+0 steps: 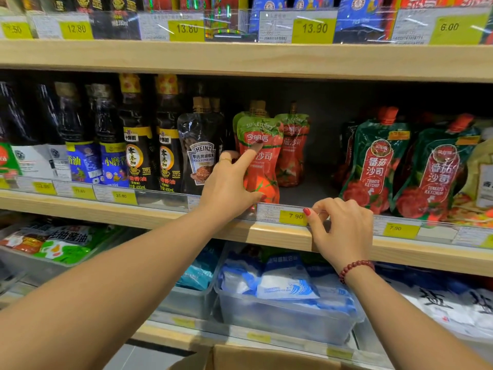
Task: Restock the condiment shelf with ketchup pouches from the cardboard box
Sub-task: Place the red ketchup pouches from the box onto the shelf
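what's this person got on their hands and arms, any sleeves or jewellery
No sleeves show; both forearms are bare. The left hand wears a thin gold ring; the right hand has a dark red bead bracelet at its wrist. Both have red-painted nails.

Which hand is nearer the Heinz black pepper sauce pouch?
Left. The left hand is just right of the Heinz pouch, holding the ketchup pouch; the right hand pinches the price strip farther right.

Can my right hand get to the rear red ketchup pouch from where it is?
Probably yes. The right hand pinches the price rail just below bare shelf beside the rear red pouch; nothing stands between. The left hand holds only the front red pouch.
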